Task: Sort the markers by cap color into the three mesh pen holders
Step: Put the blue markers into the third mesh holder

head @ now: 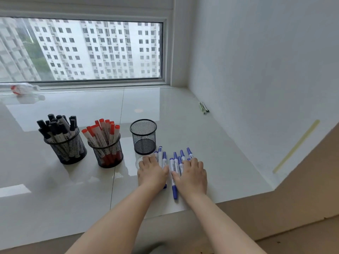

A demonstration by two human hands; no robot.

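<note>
Head | both hands [153, 173] [192, 174] flat on blue markers [174, 168] | sill edge near

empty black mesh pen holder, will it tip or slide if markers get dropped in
The empty black wire-mesh pen holder probably weighs little, so it may slide on the glossy white tiled ledge. It stands upright on a wide round base, so tipping seems unlikely unless blue-capped markers lean hard on its rim.

Both forearms extended — left hand [152, 173] and right hand [193, 174] palms down, side by side, fingers [194, 162] relaxed.
</note>
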